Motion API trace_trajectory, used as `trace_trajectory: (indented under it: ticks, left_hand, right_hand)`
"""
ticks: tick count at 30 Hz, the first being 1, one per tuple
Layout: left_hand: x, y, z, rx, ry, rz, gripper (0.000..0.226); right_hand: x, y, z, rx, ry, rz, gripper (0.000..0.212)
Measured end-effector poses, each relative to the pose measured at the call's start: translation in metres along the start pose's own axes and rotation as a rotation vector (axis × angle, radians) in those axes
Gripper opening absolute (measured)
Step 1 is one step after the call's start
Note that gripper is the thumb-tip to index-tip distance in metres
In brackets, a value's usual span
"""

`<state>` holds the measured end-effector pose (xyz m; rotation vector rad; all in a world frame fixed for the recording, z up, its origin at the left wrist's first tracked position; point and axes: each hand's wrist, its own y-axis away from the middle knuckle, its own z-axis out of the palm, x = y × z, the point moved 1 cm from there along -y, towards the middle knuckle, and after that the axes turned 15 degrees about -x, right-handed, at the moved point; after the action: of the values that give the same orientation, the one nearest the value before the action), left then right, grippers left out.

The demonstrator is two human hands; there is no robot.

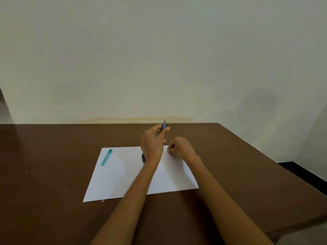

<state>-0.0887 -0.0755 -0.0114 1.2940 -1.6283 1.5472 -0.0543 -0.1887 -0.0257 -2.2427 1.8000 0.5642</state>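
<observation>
A white sheet of paper (pixel 123 174) lies flat on the brown table (pixel 53 156). My left hand (pixel 153 144) is raised over the sheet's far edge and pinches a blue pen-like tool (pixel 163 126), whose tip points up and away. My right hand (pixel 178 147) rests on the paper's far right corner with its fingers curled in and the thumb against the fingertips; nothing shows between them. A slim teal plastic case (pixel 106 157) lies on the sheet's far left corner. A small dark object (pixel 143 158) peeks out from under my left wrist and is mostly hidden.
The table's far edge meets a pale wall (pixel 159 68). Its right edge (pixel 265 161) runs diagonally toward me, with dark floor beyond it. Bare brown tabletop surrounds the paper on the left and front.
</observation>
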Motion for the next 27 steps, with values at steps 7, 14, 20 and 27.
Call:
trace_trajectory:
  ticks: [7, 14, 20, 27]
  left_hand:
    - [0.002, 0.001, 0.001, -0.002, -0.006, 0.032, 0.016]
    - [0.002, 0.003, 0.004, -0.032, -0.058, 0.069, 0.021]
    - [0.002, 0.003, 0.004, -0.018, -0.064, 0.070, 0.023]
    - [0.005, 0.004, 0.003, -0.026, -0.072, 0.081, 0.022]
  right_hand:
    - [-0.017, 0.013, -0.042, 0.202, -0.826, -0.211, 0.018]
    - [-0.040, 0.031, -0.075, 0.225, -0.897, -0.387, 0.015]
    - [-0.035, 0.030, -0.076, 0.231, -0.812, -0.341, 0.016]
    - [-0.037, 0.029, -0.073, 0.181, -0.816, -0.368, 0.013]
